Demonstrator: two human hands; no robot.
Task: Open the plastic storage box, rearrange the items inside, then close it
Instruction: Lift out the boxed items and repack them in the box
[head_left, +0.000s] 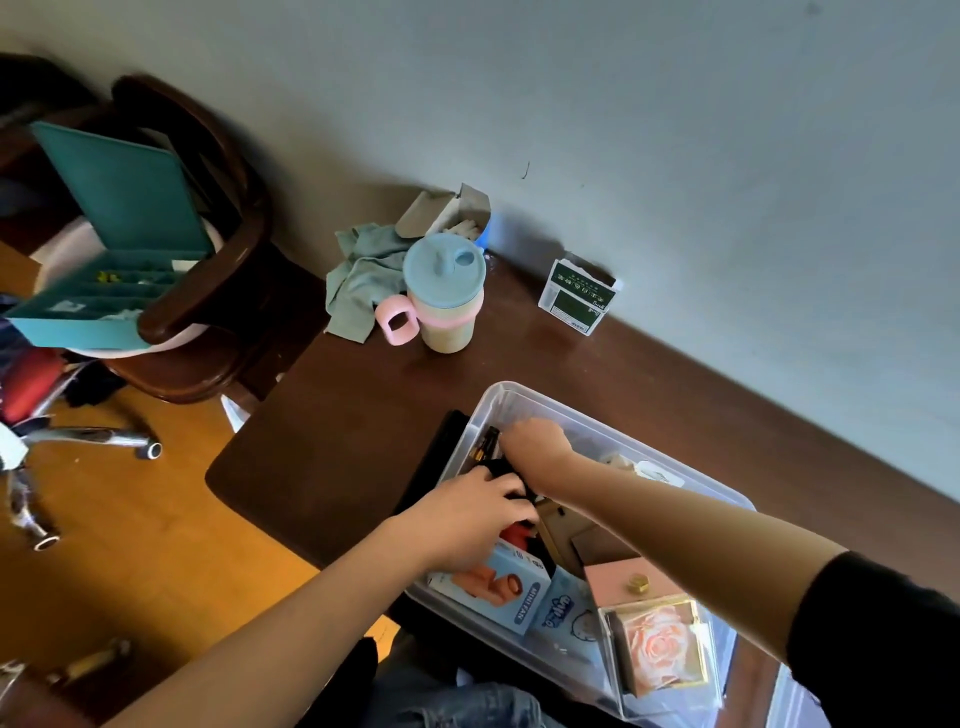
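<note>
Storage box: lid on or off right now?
Off. The clear storage box is open-topped: both the left hand and right hand reach down inside among its contents.

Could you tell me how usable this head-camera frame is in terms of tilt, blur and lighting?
Head view: the frame is strongly tilted, so the table edge runs diagonally; the chair base at the left edge is motion-blurred; light is soft, with a faint shadow beside the cup; both the left hand and right hand inside the storage box look slightly soft.
</note>
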